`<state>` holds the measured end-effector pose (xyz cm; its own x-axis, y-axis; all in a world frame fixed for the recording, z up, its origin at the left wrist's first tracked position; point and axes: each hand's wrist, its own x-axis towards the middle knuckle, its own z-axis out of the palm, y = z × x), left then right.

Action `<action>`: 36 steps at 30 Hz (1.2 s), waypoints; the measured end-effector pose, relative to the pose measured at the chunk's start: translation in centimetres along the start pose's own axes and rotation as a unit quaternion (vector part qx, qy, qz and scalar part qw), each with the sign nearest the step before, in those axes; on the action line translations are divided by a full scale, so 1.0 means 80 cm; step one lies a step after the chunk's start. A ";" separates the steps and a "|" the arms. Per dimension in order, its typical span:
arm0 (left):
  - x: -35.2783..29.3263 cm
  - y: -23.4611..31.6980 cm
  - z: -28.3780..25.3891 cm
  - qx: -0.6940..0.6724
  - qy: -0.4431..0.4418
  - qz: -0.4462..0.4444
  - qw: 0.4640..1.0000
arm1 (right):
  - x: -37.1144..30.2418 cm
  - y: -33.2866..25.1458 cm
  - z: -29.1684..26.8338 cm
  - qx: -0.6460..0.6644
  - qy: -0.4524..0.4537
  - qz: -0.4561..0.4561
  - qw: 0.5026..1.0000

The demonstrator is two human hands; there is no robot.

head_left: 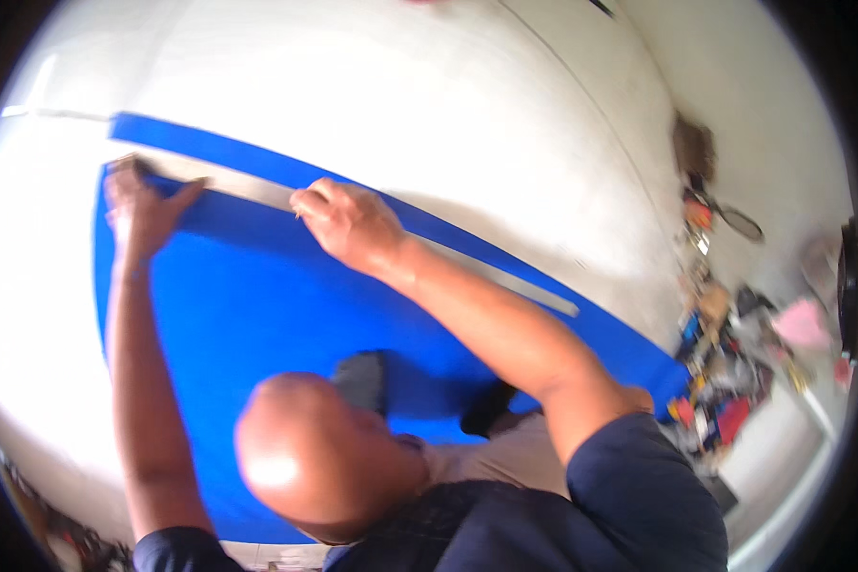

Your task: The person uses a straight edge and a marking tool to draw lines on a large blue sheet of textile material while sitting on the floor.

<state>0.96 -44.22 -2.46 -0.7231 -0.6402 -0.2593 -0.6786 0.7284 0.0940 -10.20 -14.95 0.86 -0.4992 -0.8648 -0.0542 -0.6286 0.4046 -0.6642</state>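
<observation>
A large blue sheet [257,334] lies spread on the pale floor. Along its far edge rests a long, pale straightedge [505,281], slanting from far left toward the right. My left hand [141,205] presses at the straightedge's left end, thumb stretched out along it and fingers apart, though somewhat blurred. Near the middle of the straightedge, my right hand [353,224] is closed with the fingertips pinched together. What it holds, if anything, is too small and blurred to make out. A strip of blue shows beyond the straightedge.
A dark-covered foot [362,379] stands on the blue sheet, with a second dark foot [489,408] to its right. A jumbled heap of mixed items [720,386] lies at the right, beyond the sheet's edge. A racket-like loop [741,224] lies farther back.
</observation>
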 end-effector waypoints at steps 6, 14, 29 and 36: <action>0.002 0.040 -0.021 -0.059 -0.056 -0.062 0.995 | 0.211 -0.042 0.070 0.006 -0.007 -0.105 0.994; -0.002 0.035 -0.032 -0.081 -0.056 -0.069 0.993 | 0.285 -0.083 0.099 -0.011 -0.023 -0.093 0.995; 0.025 -0.011 0.017 0.020 -0.029 0.010 0.999 | -0.365 0.111 -0.094 0.085 0.208 0.419 0.880; 0.037 -0.042 0.004 0.030 -0.006 0.029 0.999 | -0.582 0.201 -0.160 0.215 0.387 0.636 0.632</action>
<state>1.13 -48.48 -3.86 -0.7592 -0.5936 -0.2670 -0.6263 0.7779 0.0514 -4.69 35.66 2.28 -0.6848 0.5498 -0.4783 0.7119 0.3642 -0.6005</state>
